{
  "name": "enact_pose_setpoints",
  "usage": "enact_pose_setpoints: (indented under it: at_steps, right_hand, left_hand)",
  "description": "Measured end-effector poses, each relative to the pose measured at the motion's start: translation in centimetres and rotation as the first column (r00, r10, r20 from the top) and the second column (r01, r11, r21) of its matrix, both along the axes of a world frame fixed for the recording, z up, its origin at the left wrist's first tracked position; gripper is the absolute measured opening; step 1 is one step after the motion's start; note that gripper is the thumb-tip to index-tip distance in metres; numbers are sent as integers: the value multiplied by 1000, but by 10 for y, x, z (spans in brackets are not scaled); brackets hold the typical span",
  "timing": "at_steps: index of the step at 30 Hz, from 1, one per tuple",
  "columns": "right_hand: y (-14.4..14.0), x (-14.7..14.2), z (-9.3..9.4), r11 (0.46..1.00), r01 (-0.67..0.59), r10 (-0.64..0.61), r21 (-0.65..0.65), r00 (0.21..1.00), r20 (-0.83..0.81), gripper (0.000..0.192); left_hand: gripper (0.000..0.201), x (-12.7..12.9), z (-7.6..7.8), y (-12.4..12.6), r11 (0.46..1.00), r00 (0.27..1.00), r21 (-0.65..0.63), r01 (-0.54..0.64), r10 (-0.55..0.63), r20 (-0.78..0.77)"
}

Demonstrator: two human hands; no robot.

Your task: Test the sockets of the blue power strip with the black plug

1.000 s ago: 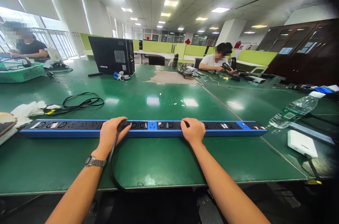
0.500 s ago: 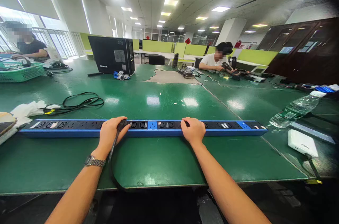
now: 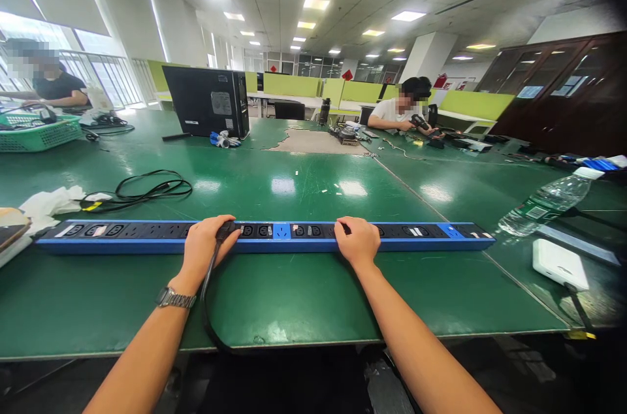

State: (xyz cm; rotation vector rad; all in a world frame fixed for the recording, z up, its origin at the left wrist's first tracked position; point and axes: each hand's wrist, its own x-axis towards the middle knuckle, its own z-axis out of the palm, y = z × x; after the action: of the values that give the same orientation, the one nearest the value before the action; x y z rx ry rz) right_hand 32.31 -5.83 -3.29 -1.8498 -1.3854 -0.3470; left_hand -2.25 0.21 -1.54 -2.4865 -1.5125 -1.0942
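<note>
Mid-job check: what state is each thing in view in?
Left hand: closed on the black plug
Black plug: at the power strip, seating hidden
Power strip: lying flat, face up
Right hand: curled on the power strip, grip unclear
Watch: fastened on left wrist
Coiled cable: loosely looped
Bottle: capped
Computer case: upright

Long blue power strip [image 3: 274, 246] near the worktop's [image 3: 294, 316] front edge
The left hand [image 3: 204, 243] holds a black plug [image 3: 226, 230] over it; the right hand [image 3: 359, 242] rests on it.
</note>
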Motion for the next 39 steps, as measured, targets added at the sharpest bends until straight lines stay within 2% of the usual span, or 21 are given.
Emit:
enact_pose_setpoints:
  at_steps: [39]
  right_hand:
    - [-1, -1, 2, 1000, -4, 4, -16, 1000, -8, 24]
  left_hand:
    - [32, 1, 4, -3, 1000, 1000, -8, 14, -14, 16]
